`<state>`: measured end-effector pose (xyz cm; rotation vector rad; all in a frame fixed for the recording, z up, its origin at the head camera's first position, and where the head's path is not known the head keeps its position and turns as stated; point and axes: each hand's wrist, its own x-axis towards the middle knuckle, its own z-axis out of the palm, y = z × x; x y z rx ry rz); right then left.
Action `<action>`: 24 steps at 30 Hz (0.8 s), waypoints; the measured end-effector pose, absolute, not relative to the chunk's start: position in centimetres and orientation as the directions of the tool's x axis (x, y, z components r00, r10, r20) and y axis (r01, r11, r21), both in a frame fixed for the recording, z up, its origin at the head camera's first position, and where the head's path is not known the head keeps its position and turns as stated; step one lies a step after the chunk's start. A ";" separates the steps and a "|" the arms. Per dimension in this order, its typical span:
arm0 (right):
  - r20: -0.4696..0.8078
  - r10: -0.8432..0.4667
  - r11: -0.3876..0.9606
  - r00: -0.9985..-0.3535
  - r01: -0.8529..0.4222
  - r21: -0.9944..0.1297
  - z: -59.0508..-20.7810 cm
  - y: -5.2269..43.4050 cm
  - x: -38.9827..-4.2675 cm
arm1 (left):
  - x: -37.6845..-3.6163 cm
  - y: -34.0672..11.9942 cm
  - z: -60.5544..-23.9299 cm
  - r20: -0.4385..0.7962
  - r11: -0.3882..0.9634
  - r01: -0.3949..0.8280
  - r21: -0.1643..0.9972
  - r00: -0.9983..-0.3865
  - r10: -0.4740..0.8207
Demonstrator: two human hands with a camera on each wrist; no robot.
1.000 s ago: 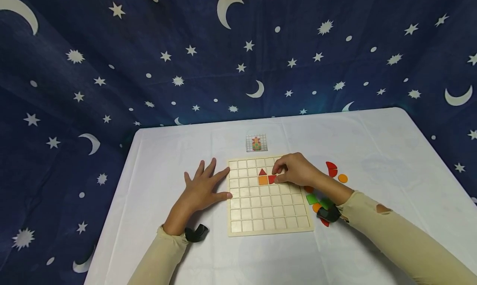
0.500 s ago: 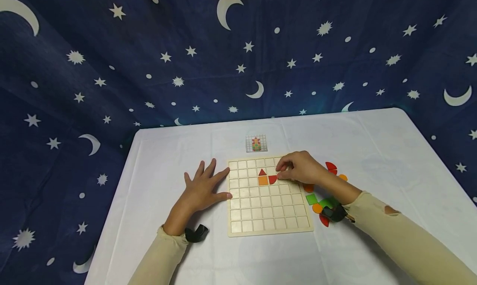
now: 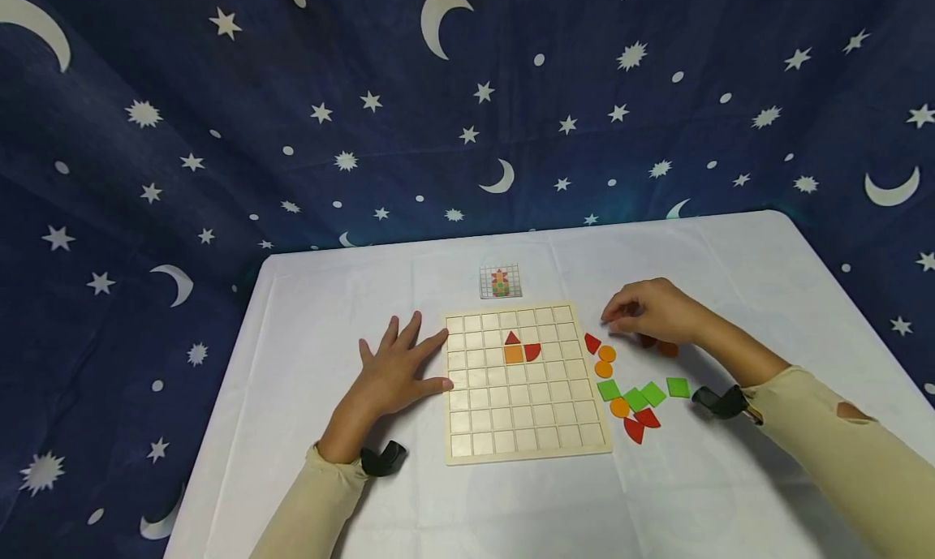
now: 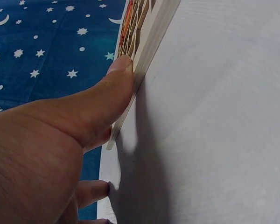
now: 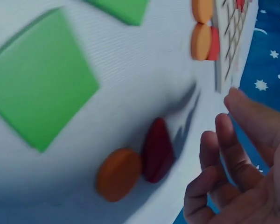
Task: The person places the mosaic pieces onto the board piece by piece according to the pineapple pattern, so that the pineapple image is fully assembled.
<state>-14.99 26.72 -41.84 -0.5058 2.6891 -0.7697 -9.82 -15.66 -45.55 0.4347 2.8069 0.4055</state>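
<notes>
A wooden grid board [image 3: 526, 417] lies on the white table. In its cells sit a red triangle [image 3: 513, 337], an orange square [image 3: 514, 354] and a red quarter-round piece [image 3: 532, 351]. My left hand [image 3: 409, 360] lies flat and spread on the table, its thumb [image 4: 123, 70] pressed against the board's left edge [image 4: 149, 42]. My right hand [image 3: 621, 316] hovers just right of the board with loosely curled fingers [image 5: 233, 154] that hold nothing. Beneath it lie a dark red piece [image 5: 157, 149] and an orange disc [image 5: 119, 173].
Loose pieces lie right of the board: a red piece [image 3: 592, 343], orange discs [image 3: 607, 354], green squares [image 3: 678, 387] and red pieces [image 3: 646, 418]. A small pattern card [image 3: 500, 281] sits beyond the board. A dark star-print cloth [image 3: 467, 96] hangs behind the table.
My right hand let go of the red quarter-round piece in the board and moved right, off the board, over the loose pieces. The left hand has stayed put.
</notes>
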 end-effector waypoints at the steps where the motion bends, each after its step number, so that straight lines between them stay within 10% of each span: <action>1: -0.199 -0.420 0.793 -0.885 -0.252 -0.554 -42.0 26.9 -15.0 | -9.8 -15.7 -45.6 -0.220 0.916 0.254 0.311 -0.918 0.330; 14: -0.134 -0.556 0.736 -0.820 -0.411 -0.538 -44.2 25.6 -14.5 | -9.8 -15.6 -45.6 -0.219 0.918 0.252 0.306 -0.920 0.325; 24: -0.175 -0.484 0.723 -0.858 -0.279 -0.632 -43.5 24.9 -14.7 | -9.8 -15.5 -45.5 -0.220 0.917 0.251 0.310 -0.920 0.326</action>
